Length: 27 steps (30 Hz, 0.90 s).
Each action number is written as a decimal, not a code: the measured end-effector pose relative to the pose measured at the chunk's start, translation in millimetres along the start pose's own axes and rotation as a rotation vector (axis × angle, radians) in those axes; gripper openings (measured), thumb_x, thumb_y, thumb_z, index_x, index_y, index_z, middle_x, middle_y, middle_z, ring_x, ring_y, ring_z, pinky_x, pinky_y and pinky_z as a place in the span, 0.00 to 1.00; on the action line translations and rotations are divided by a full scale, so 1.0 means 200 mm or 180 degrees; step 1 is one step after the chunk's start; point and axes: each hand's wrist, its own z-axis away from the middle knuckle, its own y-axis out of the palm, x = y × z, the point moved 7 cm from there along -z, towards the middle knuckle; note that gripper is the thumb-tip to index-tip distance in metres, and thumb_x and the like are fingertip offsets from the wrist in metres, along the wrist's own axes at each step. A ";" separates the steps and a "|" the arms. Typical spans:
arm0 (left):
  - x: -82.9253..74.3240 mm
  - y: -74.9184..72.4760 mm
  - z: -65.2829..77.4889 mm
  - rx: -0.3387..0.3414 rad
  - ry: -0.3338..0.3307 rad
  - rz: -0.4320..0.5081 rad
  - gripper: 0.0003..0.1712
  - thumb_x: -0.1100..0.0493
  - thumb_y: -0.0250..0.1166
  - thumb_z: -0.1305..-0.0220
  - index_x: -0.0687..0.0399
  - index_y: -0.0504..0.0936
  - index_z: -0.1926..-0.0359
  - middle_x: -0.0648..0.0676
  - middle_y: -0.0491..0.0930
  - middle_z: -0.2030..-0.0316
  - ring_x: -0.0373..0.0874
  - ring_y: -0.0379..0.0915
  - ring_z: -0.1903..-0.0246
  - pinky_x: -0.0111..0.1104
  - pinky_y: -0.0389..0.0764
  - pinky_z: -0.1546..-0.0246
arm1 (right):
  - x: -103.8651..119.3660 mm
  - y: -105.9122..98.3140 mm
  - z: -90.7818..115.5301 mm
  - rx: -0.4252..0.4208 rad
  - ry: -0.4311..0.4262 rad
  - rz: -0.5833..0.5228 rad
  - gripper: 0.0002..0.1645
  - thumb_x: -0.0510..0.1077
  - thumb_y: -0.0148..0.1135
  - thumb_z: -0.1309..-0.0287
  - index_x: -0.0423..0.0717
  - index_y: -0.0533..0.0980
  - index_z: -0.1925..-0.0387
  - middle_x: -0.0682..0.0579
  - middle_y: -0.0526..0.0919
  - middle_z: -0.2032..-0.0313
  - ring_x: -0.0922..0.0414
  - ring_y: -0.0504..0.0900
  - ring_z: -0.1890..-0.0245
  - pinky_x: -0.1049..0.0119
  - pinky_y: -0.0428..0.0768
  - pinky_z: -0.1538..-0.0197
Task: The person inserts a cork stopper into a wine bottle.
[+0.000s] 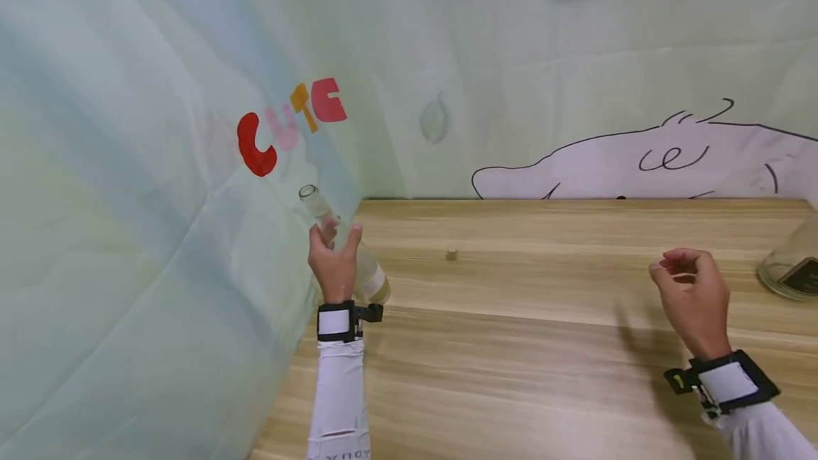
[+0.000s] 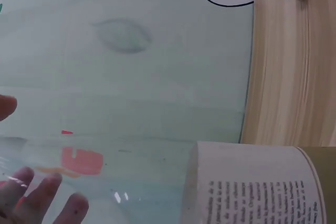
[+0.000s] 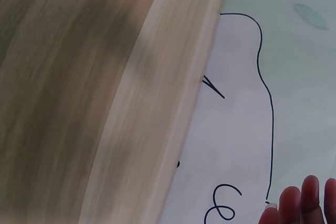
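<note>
My left hand (image 1: 334, 268) holds a clear glass bottle (image 1: 369, 268) near its shoulder, at the left side of the table. The bottle is tilted, its open mouth pointing up and to the left, its base down to the right. Through the glass in the left wrist view, fingertips (image 2: 52, 187) show beside a white printed label (image 2: 257, 187). On the table to the right of the bottle stands a small cork (image 1: 451, 253). Over the table's right part hovers my right hand (image 1: 696, 297), its fingers loosely bent with nothing in them.
A clear glass jar (image 1: 789, 275) with a dark label stands at the table's right edge. Pale printed cloth (image 1: 409, 91) hangs behind the wooden table (image 1: 486, 375) and along its left side, close to the bottle.
</note>
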 end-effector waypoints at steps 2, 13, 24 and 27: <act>0.01 0.01 0.00 0.0014 -0.0029 -0.0019 0.25 0.54 0.74 0.41 0.57 0.76 0.46 0.54 0.81 0.47 0.47 0.74 0.46 0.49 0.68 0.41 | -0.01 -0.01 0.00 -0.0015 -0.0015 -0.0006 0.16 0.37 0.66 0.39 0.37 0.75 0.51 0.57 0.78 0.63 0.68 0.74 0.66 0.77 0.69 0.62; 0.04 0.03 0.00 0.0058 -0.0063 0.0063 0.20 0.53 0.71 0.36 0.58 0.74 0.52 0.51 0.79 0.62 0.44 0.75 0.57 0.40 0.72 0.49 | -0.02 -0.01 0.00 -0.0004 -0.0040 0.0025 0.17 0.36 0.67 0.40 0.35 0.75 0.51 0.56 0.78 0.62 0.68 0.74 0.65 0.79 0.69 0.63; -0.30 0.06 0.14 0.0370 0.0105 0.0438 0.17 0.68 0.67 0.36 0.73 0.73 0.51 0.59 0.79 0.60 0.48 0.77 0.56 0.45 0.74 0.47 | -0.01 0.00 0.01 0.0064 -0.0040 0.0028 0.17 0.36 0.67 0.39 0.36 0.75 0.50 0.56 0.78 0.62 0.69 0.73 0.65 0.79 0.69 0.63; -0.43 0.12 0.22 0.0670 0.0148 0.0590 0.17 0.69 0.66 0.36 0.74 0.73 0.50 0.59 0.79 0.59 0.48 0.78 0.55 0.43 0.77 0.49 | -0.01 0.01 0.01 0.0079 -0.0036 0.0030 0.17 0.36 0.67 0.39 0.36 0.75 0.50 0.55 0.78 0.62 0.68 0.73 0.65 0.78 0.69 0.63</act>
